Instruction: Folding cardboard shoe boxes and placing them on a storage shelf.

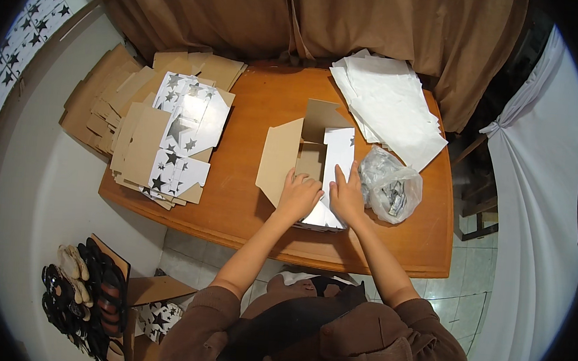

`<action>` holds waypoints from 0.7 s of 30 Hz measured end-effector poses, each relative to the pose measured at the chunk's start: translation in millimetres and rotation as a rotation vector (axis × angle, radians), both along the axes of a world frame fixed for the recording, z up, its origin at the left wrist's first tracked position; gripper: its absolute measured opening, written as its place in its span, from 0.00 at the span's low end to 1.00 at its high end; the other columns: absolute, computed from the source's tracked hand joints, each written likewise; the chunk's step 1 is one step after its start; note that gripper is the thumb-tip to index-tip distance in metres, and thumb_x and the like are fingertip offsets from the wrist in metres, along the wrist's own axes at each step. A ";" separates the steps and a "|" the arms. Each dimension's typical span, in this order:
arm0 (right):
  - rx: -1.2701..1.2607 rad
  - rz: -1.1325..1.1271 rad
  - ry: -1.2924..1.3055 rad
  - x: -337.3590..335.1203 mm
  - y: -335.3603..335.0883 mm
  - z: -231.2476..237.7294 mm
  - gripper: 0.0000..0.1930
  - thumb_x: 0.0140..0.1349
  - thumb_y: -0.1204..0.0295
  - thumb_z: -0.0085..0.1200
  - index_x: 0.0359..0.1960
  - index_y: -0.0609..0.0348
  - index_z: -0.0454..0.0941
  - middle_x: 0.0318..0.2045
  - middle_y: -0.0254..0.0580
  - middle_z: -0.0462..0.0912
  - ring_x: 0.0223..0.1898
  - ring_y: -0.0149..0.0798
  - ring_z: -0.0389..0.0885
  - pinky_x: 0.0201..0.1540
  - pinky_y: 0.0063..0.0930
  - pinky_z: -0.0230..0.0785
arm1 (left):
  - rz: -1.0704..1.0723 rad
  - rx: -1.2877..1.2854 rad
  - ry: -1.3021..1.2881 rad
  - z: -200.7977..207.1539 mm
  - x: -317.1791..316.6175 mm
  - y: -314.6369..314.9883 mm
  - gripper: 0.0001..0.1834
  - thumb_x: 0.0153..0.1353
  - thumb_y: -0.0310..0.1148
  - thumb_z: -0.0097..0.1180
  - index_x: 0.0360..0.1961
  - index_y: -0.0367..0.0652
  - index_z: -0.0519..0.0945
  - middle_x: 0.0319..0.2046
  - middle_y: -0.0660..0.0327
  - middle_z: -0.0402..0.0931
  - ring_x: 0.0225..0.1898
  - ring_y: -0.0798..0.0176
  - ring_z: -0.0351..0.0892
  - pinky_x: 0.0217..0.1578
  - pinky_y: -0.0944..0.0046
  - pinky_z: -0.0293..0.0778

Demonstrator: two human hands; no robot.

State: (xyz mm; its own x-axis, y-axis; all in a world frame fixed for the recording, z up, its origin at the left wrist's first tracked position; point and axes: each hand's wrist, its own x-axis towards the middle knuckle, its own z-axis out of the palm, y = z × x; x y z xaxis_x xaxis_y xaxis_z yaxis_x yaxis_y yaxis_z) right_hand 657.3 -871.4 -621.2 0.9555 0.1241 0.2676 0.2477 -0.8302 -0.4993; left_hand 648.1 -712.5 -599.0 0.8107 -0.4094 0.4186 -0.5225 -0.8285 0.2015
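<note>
Cardboard formed the open box [311, 161] that stood on the brown wooden worktop [248, 148], near its front edge and in front of the person. Its inside was plain brown, while the outer face was white with dark stars. One brown flap [279, 155] spread out to the left, another panel [322, 118] rose at the far end, and a white panel [340, 152] ran along the right side.

The left hand [299, 193] lay at the near part of the box, its fingers bent toward the white panel; whether that grip was clenched on the cardboard I cannot tell. The right hand [346, 196] touched the white panel with its grip released, the fingers extended and the thumb set apart from them.

Just beside the right hand sat a clear plastic bag [389, 186] with small silvery and dark contents, too unclear to identify. Beyond it, white sheets [389, 107] lay in a loose pile at the far right. A stack of flat cardboard pieces [139, 146], some brown and some white with stars, covered the left end of the worktop. Brown curtains [365, 20] hung behind, and footwear [87, 287] was gathered at the lower left.
</note>
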 end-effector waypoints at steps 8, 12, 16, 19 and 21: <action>0.060 -0.001 -0.002 -5.1 -1.3 -11.1 0.22 0.64 0.68 0.40 0.60 0.59 0.62 0.64 0.70 0.47 0.62 0.67 0.53 0.61 0.47 0.54 | 0.080 0.240 0.211 -13.0 -1.9 1.1 0.07 0.54 0.28 0.48 0.27 0.42 0.79 0.25 0.55 0.79 0.43 0.56 0.75 0.63 0.48 0.48; 0.101 0.005 -0.001 -5.2 -1.2 -7.9 0.22 0.64 0.70 0.39 0.61 0.59 0.61 0.63 0.71 0.48 0.62 0.67 0.53 0.62 0.46 0.53 | 0.088 0.330 0.182 -18.2 0.7 1.3 0.08 0.51 0.27 0.47 0.25 0.40 0.80 0.23 0.53 0.78 0.40 0.55 0.75 0.63 0.50 0.49; 0.170 -0.038 0.117 -6.4 -2.3 -6.3 0.23 0.64 0.71 0.38 0.61 0.61 0.60 0.63 0.71 0.49 0.63 0.67 0.52 0.63 0.45 0.51 | 0.101 0.367 0.160 -22.5 3.0 -0.5 0.09 0.51 0.27 0.47 0.23 0.39 0.81 0.22 0.53 0.78 0.39 0.55 0.75 0.63 0.52 0.50; 0.282 0.012 0.094 -3.2 -4.8 -17.7 0.23 0.65 0.72 0.38 0.62 0.62 0.59 0.62 0.71 0.51 0.63 0.67 0.51 0.63 0.45 0.50 | 0.101 0.296 0.165 -21.3 2.6 -1.6 0.09 0.51 0.26 0.47 0.23 0.39 0.80 0.22 0.52 0.78 0.39 0.55 0.75 0.61 0.54 0.53; 0.354 0.034 0.070 -3.0 -3.8 -20.7 0.23 0.65 0.72 0.37 0.62 0.61 0.58 0.62 0.71 0.51 0.63 0.66 0.51 0.64 0.43 0.48 | 0.073 0.211 0.151 -18.0 1.2 0.2 0.08 0.51 0.24 0.46 0.30 0.37 0.78 0.22 0.51 0.77 0.39 0.53 0.75 0.59 0.54 0.56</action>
State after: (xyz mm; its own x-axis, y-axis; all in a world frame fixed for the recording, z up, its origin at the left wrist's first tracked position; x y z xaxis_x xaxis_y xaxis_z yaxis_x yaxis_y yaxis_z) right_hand 654.4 -875.2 -641.9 0.9699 0.0676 0.2338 0.2274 -0.5947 -0.7711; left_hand 649.3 -712.2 -617.1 0.8879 -0.4130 0.2026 -0.4371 -0.8947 0.0916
